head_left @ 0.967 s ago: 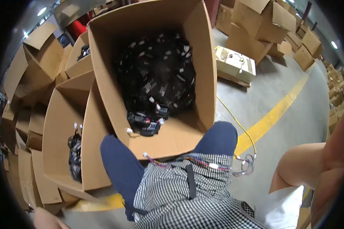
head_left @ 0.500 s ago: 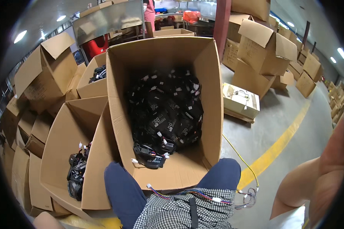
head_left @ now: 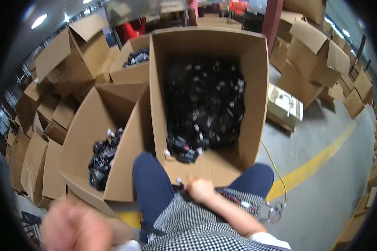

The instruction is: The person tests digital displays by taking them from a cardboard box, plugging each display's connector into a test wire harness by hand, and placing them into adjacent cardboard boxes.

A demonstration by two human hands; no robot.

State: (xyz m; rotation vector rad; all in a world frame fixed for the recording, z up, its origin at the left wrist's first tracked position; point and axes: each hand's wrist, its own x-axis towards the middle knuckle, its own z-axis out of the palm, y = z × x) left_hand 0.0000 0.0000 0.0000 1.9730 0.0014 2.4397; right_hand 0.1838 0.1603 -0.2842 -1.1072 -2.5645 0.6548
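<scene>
My right hand (head_left: 200, 190) is over my lap with its fingers closed around a thin wire harness (head_left: 246, 205). The harness's white end plug (head_left: 179, 180) pokes out past the fingertips. At the lower left, my left hand (head_left: 74, 228) is smeared by motion, so its fingers cannot be read. Between my knees stands a tall cardboard box (head_left: 209, 169) with a pile of black display units (head_left: 205, 100) inside. Nearest me in it lies one black unit (head_left: 185, 152) with white plugs on its wires.
Left of the box, an open carton (head_left: 81, 138) holds more black wired units (head_left: 102, 161). Another carton (head_left: 130, 71) of them stands behind. Right on the floor are a pale box (head_left: 285, 104) and a yellow cable (head_left: 274, 167). Stacked cartons (head_left: 310, 62) rise beyond.
My right hand has come from the far right onto the harness at my lap. The left hand has risen further into view at lower left. The whole view has shifted.
</scene>
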